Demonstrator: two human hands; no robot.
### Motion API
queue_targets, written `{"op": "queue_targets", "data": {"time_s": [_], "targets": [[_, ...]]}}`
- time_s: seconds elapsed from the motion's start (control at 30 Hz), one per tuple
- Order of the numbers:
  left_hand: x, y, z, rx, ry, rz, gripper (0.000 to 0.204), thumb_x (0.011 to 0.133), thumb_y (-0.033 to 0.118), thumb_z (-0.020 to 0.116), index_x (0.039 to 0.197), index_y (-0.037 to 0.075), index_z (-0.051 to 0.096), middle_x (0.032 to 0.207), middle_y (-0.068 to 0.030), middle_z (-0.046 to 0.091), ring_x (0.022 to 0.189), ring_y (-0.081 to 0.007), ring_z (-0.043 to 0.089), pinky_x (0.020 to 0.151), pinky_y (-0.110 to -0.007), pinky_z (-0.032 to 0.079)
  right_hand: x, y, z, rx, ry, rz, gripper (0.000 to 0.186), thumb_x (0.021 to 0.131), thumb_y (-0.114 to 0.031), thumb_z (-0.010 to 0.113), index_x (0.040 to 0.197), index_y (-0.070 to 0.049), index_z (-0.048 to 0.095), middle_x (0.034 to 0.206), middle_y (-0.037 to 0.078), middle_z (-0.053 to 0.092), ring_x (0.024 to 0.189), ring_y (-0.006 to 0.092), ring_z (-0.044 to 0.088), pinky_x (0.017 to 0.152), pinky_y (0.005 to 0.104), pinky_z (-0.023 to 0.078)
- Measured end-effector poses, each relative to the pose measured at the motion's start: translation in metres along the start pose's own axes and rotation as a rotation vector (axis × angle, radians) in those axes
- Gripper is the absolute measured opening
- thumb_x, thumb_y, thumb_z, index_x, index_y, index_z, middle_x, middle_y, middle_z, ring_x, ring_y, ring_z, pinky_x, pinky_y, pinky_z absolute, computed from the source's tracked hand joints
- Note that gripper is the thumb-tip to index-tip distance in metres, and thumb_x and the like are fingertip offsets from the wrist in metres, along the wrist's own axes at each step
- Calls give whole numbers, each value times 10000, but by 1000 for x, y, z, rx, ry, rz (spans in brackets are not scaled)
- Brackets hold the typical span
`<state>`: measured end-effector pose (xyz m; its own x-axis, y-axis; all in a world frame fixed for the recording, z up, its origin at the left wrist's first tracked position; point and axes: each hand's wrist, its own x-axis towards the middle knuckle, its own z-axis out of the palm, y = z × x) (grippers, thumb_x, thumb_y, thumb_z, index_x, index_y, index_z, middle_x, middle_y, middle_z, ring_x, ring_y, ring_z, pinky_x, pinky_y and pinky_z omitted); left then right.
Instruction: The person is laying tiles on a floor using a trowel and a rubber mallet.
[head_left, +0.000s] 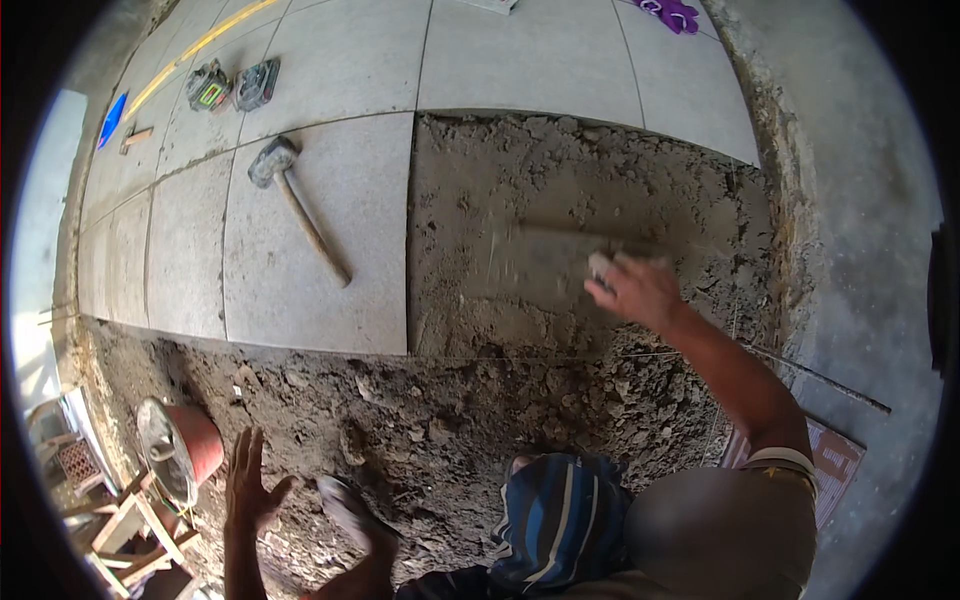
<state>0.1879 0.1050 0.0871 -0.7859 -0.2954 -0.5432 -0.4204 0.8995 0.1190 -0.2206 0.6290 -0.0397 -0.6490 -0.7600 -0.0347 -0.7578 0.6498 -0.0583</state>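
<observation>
My right hand (pixel 640 290) is closed round the grip of a flat trowel (pixel 550 255), whose blade is smeared by motion. The blade lies over a bed of wet grey mortar (pixel 470 165) beside the laid tiles, and part of the mortar under it looks smooth. The mortar's outer parts are rough and lumpy. My left hand (pixel 252 482) hangs empty at the lower left, fingers stretched and thumb apart. Close to it a red bucket (pixel 203 445) with a mortar-crusted rim stands on the loose soil.
A mallet (pixel 312 228) with a wooden handle lies on the large grey tile (pixel 360 180). Farther back are two dark block-shaped tools (pixel 257 85), a small hammer (pixel 136 138), a yellow strip (pixel 200 45) and purple gloves (pixel 670 14). A string (pixel 540 357) crosses the mortar's near edge, by a rod (pixel 830 380).
</observation>
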Motion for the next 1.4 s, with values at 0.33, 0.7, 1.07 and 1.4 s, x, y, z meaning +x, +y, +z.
{"op": "queue_targets", "data": {"time_s": [0.33, 0.7, 1.07, 1.4], "targets": [[14, 92, -82, -56, 243, 328, 942, 772, 293, 839, 1535, 8, 365, 1530, -269, 429, 1379, -443, 462, 1132, -505, 400, -10, -8, -40, 183, 137, 401, 449, 927, -528, 636, 1030, -94, 580, 785, 119, 698, 694, 356, 699, 633, 505, 544], [-10, 188, -102, -394, -140, 818, 839, 824, 312, 781, 1520, 17, 416, 1481, -212, 517, 1347, -416, 500, 1108, -491, 408, -56, -94, 5, -13, -143, 467, 351, 987, -451, 606, 1048, -109, 559, 560, 72, 576, 504, 303, 609, 501, 498, 503], [86, 206, -6, -729, -185, 590, 755, 855, 330, 815, 1435, -35, 498, 1322, -249, 635, 1219, -325, 641, 1022, -387, 498, -29, -96, -1, 93, -213, 611, 412, 981, -474, 599, 1126, -90, 570, 760, 136, 691, 688, 350, 679, 598, 534, 528], [105, 222, -13, -442, -260, 520, 811, 850, 420, 804, 1461, 1, 475, 1373, -255, 600, 1286, -370, 590, 1041, -431, 492, 36, -21, -16, 151, -222, 592, 433, 969, -454, 607, 1151, -63, 570, 935, 189, 720, 889, 400, 702, 750, 541, 559]]}}
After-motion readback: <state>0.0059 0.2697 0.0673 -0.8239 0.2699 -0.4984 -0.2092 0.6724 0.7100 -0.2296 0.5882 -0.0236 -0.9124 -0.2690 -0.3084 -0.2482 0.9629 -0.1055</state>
